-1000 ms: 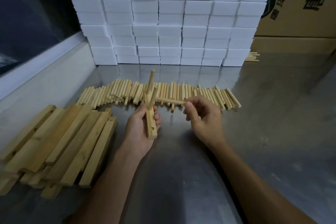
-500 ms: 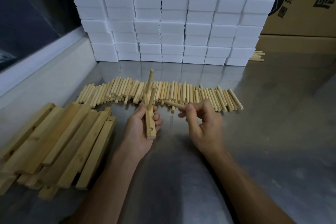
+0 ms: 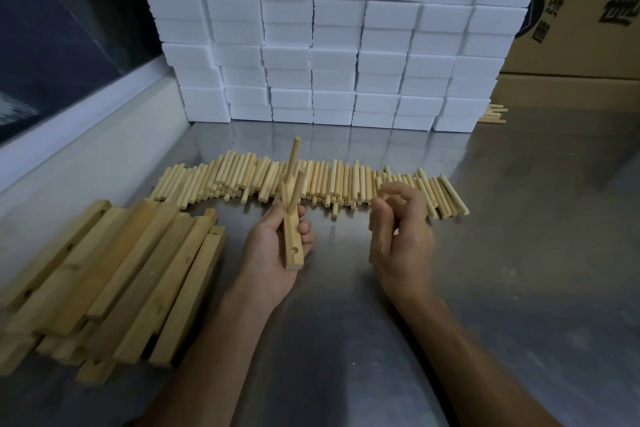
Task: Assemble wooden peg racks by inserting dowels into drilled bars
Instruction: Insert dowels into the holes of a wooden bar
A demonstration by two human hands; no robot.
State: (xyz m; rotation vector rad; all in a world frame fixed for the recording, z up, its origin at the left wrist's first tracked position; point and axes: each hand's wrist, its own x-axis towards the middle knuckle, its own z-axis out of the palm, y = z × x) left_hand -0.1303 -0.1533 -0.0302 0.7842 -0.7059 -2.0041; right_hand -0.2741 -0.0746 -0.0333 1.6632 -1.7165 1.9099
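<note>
Wooden drilled bar (image 3: 292, 246) gripped in left hand (image 3: 273, 253), two dowels (image 3: 294, 170) seated. Right hand (image 3: 398, 236) blurred, fingers curled; hold unclear. Risk: next dowel misses open hole (image 3: 295, 250).

We look down on a brushed metal table (image 3: 519, 253) whose dull sheen mirrors the things behind it. At its far edge we see a wall of white foam blocks (image 3: 339, 28), stacked in neat rows and standing straight on the tabletop. To the right of the stack we find brown cardboard boxes (image 3: 581, 45) printed with dark characters. On the left a pale ledge (image 3: 86, 135) runs along the table, and above it we make out what may be a dark window pane (image 3: 62, 28). The light is dim and even.
</note>
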